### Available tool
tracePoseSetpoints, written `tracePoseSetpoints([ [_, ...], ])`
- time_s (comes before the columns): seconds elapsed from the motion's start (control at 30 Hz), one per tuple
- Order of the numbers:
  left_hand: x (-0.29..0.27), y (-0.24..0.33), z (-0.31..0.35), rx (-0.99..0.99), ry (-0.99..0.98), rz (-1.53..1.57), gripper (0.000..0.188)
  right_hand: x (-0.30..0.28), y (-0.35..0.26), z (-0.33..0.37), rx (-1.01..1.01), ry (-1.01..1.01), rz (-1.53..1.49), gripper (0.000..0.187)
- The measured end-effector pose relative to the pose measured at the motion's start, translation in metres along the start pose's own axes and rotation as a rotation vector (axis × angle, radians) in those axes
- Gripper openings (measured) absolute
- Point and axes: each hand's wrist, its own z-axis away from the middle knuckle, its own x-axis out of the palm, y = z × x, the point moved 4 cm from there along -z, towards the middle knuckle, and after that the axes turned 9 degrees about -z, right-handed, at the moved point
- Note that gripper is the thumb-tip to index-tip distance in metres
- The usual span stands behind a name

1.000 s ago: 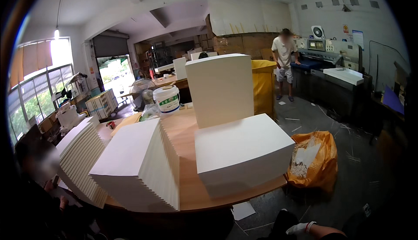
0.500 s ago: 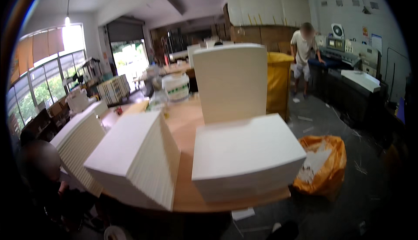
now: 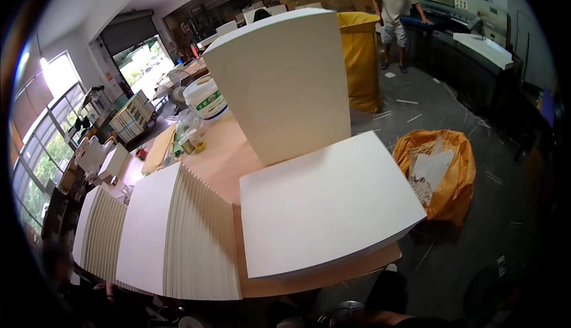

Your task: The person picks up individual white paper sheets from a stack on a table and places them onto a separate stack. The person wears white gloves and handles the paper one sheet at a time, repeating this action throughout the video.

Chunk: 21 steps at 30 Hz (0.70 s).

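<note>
Neither of my hands can be seen. A skin-toned strip (image 3: 383, 318), perhaps part of an arm or leg, shows at the lower edge. Closest to me on the brown tabletop (image 3: 282, 287) lies a broad white paper stack (image 3: 330, 203). Behind it rises a much taller off-white stack (image 3: 291, 84). To the left, a white stack with ridged side layers (image 3: 146, 233) stands beside a smaller ridged stack (image 3: 89, 230). No hand of mine touches any of them.
A co-worker (image 3: 56, 262) sits at the lower left. Another person (image 3: 392, 7) stands by a large machine (image 3: 476, 30). An orange bag of paper scraps (image 3: 458, 179) stands right of the table. Also there are a yellow bin (image 3: 361, 60), a white bucket (image 3: 205, 99) and floor scraps.
My view has tipped downward and rolled, so the stacks and room appear slanted and the far things sit higher. The skin-toned strip has come in at the lower edge.
</note>
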Motion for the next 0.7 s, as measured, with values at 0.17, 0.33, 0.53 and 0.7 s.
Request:
tracePoseSetpoints([
  [0.17, 0.008, -0.001, -0.047, -0.027, 0.219, 0.030, 0.030, -0.007, 0.017, -0.034, -0.024, 0.046, 0.071, 0.031],
  [0.33, -0.073, 0.020, -0.031, -0.260, 0.184, 0.229, 0.035, -0.026, 0.066, -0.067, 0.004, 0.188, 0.226, 0.030],
  [0.53, -0.226, 0.049, 0.030, -0.129, 0.277, 0.028, 0.035, -0.141, 0.088, 0.058, 0.310, 0.655, 0.402, 0.032],
  [0.7, -0.432, 0.104, 0.100, 0.519, 0.375, 0.614, 0.027, -0.287, -0.064, 0.210, 0.158, 1.537, -0.134, 0.020],
])
